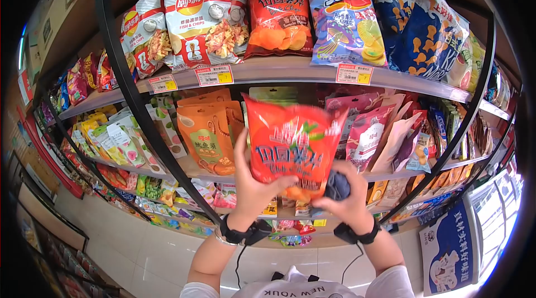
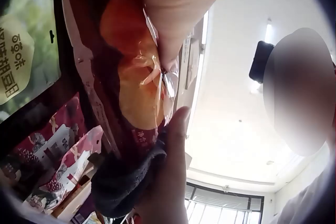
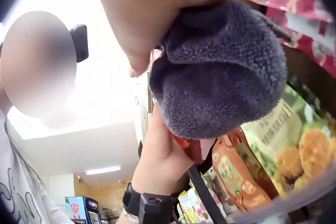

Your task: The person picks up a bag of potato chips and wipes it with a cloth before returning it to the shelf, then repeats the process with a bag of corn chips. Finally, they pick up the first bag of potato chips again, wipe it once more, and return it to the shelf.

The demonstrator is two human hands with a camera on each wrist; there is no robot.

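A red bag of tomato chips [image 1: 293,144] is held up in front of the middle shelf, its printed front toward the head camera. My left hand [image 1: 254,191] grips it by the left side and lower edge, thumb across the front. My right hand [image 1: 353,200] holds a bunched dark grey towelling cloth [image 1: 338,186] at the bag's lower right corner. In the left wrist view the cloth [image 2: 128,182] presses up against the bag's end [image 2: 136,77]. The right wrist view shows the cloth [image 3: 220,71] bulging below the right palm, hiding most of the bag.
Chip bags [image 1: 279,21] line the upper shelf [image 1: 290,73], with price tags on its edge. Orange pouches [image 1: 205,136] and pink pouches [image 1: 365,133] stand on the middle shelf behind the bag. Black uprights [image 1: 131,91] flank the bay. A blue sign [image 1: 449,248] stands at lower right.
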